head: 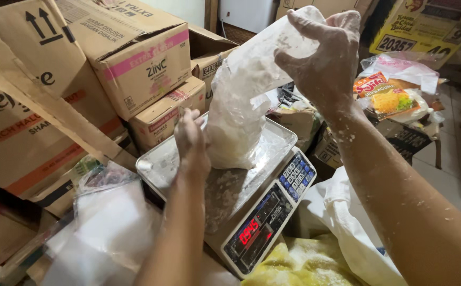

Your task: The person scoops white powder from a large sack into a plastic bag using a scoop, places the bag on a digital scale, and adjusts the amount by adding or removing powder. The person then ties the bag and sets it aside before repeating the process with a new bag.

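A clear, crinkled plastic bag (241, 106) of white powder stands on the steel pan of a digital scale (273, 143) — near the pan's back edge. The flour-dusted right hand (323, 58) pinches its top shut; the left hand (190, 140) is closed against its lower side. Cardboard boxes (140, 58) crowd the scale's left, snack packets (387, 95) lie behind.

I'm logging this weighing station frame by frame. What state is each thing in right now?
Plastic bag: standing on the scale, partly filled with white powder, top held up.
Right hand: dusted white, gripping the bag's top.
Left hand: at the bag's lower side.
Scale: switched on, red digits lit, tray dusted with powder.
Cartons: stacked, closed.
Snack packet: lying in clear wrap.
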